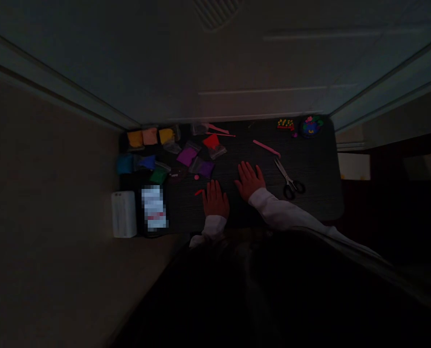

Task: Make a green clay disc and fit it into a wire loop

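My left hand (215, 199) lies flat on the dark table (179, 203), fingers stretched out. A small red strip (198, 192) is beside its fingers, and a small pink disc (196, 177) lies just beyond. My right hand (250, 181) rests palm down to the right, its fingers spread and nothing in it. Scissors (289, 180) with black handles lie to the right of that hand, blades pointing away from me. Beyond it is a pink plastic stick (266, 148), like a modelling tool. Packets of coloured clay, among them purple (206, 168), magenta (187, 155) and red (211, 141), sit ahead of my left hand.
At the left are more packets, including green (159, 175), blue (149, 162) and yellow (166, 135). A lit phone screen (154, 208) and a white box (124, 214) occupy the near left corner. Small colourful clay pieces (310, 126) stand far right. A wall rises behind the table.
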`<state>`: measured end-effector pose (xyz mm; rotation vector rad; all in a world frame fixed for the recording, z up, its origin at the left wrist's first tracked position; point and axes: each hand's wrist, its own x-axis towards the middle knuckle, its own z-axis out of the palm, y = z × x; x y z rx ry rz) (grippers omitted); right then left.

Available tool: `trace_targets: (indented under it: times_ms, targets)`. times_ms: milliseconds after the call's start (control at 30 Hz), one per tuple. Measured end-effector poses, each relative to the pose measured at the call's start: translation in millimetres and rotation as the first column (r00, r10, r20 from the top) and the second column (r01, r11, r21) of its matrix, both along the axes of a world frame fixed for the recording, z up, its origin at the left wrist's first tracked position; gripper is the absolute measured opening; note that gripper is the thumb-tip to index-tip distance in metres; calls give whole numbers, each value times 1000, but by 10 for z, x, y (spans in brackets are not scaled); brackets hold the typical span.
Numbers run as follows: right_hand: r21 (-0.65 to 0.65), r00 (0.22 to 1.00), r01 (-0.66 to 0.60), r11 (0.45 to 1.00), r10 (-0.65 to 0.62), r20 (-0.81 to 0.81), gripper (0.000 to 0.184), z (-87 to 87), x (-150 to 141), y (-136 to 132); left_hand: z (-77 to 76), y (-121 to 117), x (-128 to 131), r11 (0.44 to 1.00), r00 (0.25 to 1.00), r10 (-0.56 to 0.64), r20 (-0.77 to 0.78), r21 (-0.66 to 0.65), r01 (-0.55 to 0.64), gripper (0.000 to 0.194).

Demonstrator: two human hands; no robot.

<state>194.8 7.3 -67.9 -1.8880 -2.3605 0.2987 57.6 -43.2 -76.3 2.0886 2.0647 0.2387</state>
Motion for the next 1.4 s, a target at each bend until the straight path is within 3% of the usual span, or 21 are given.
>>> trace_targets:
  times_ms: [267,500,700,933,1167,1400]
  targets:
    - [20,1000,21,1000,-21,17,54,0,0,254,-9,16,-15,1000,999,1,35,2,-1,49]
    - [-39,1000,-7,999,8,26,55,30,-9,43,-36,12,-65,1000,997,1,73,16,-2,45]
    - [-23,998,50,998,-50,33,60,53,-24,324,-56,12,-71,1000,997,-6,81,19,4,45]
    - [-58,999,15,998,-13,42,61,99,-51,52,-66,19,-90,999,992,13,123,40,-18,44]
    - [1,998,50,999,-50,45,63,61,-39,341,-55,6,-96,999,990,16,137,42,-22,44]
    - [-29,998,25,999,-24,55,61,70,-85,-26,-77,6,-100,998,984,19,175,54,-29,44]
